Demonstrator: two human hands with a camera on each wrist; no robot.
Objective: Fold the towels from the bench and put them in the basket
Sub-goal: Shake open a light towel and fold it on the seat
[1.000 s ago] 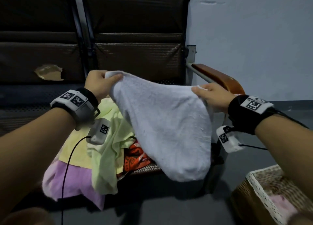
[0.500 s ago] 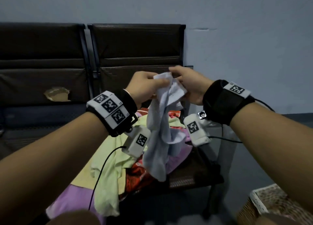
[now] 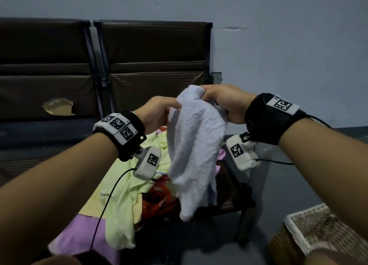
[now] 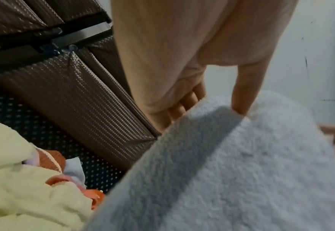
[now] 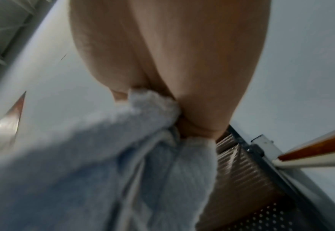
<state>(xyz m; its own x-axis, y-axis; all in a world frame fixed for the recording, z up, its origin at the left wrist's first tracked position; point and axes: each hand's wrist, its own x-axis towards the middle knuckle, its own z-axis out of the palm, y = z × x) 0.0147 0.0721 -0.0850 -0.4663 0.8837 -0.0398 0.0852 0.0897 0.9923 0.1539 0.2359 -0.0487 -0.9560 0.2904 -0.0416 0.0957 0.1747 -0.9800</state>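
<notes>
A white towel [image 3: 195,145] hangs doubled in the air over the bench [image 3: 155,51]. My right hand [image 3: 206,95] grips its bunched top corners; in the right wrist view the towel [image 5: 103,171] gathers into that hand [image 5: 162,112]. My left hand [image 3: 171,111] holds the towel's upper left edge a little lower. In the left wrist view its thumb [image 4: 241,100] presses on the towel [image 4: 231,171] and the fingers curl behind it. A woven basket [image 3: 310,231] with a white rim stands on the floor at the lower right.
On the bench seat lies a heap of towels: yellow-green [image 3: 123,195], purple [image 3: 79,238] and red-orange [image 3: 159,197]. A wooden armrest [image 5: 310,150] ends the bench on the right. A grey wall stands behind, dark floor lies between bench and basket.
A second ago the towel was stretched wide between my hands. The hands came together and rose, and now the towel hangs doubled, with my left hand slid slightly down its left edge.
</notes>
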